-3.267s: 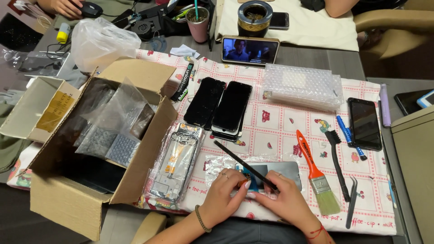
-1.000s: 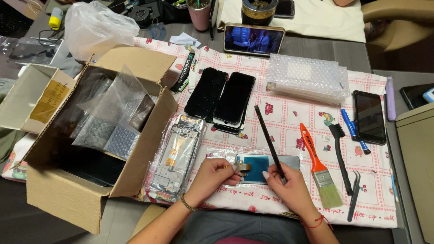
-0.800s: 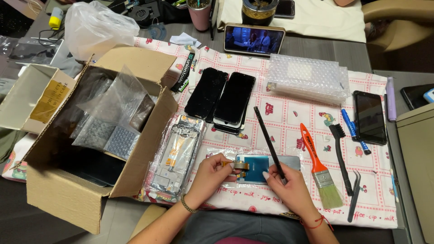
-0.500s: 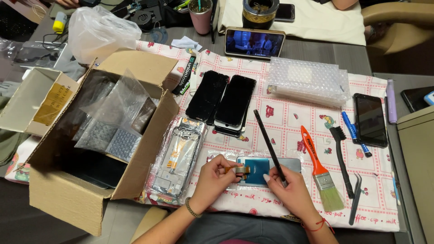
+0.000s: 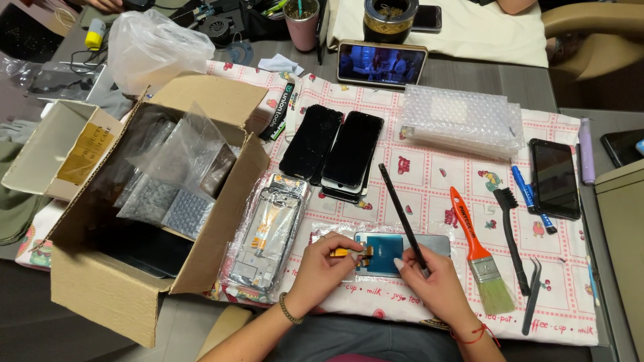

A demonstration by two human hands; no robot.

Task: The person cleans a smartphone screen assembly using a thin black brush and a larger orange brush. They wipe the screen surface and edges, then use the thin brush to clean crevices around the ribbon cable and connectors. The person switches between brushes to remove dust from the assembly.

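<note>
Left hand: left hand (image 5: 320, 268) curled nearly closed, thumb and forefinger pinched on the orange flex ribbon (image 5: 350, 252) at the panel's 9 o'clock edge; the pinch keeps the ribbon lifted off the glass and the panel steady

Right hand: right hand (image 5: 433, 285) closed in a pen grip round the lower end of a thin black rod tool (image 5: 402, 218); the shaft slants up toward 11 o'clock, tip end down at the panel; held low, probably for fine control

Work piece: phone display panel (image 5: 396, 251), teal-backed with a grey margin, lies flat on the patterned cloth (image 5: 429, 181) at 6 o'clock of the mat, between both hands and close to the body; seems to rest in or on clear film, hard to be sure

Spare screens: stack of dark phone screens (image 5: 339, 154) at 11 o'clock of the panel, face up, well apart; out of the working zone yet within reach

Frame: phone mid-frame in clear wrap (image 5: 268, 234) just beside the left hand at 9 o'clock, leaning on the box wall

Box: open cardboard box (image 5: 127, 268) further at 9 o'clock, holding bagged parts; flaps folded out for access

Tools: orange-handled brush (image 5: 475, 248), black brush (image 5: 511, 231) and tweezers (image 5: 531, 295) laid in a row at 3 o'clock, handles pointing away, on the tool-hand side

Far edge: bubble wrap (image 5: 463, 121) at 1 o'clock; propped phone (image 5: 381, 64) at 12 o'clock, screen lit and tilted toward the person
</note>
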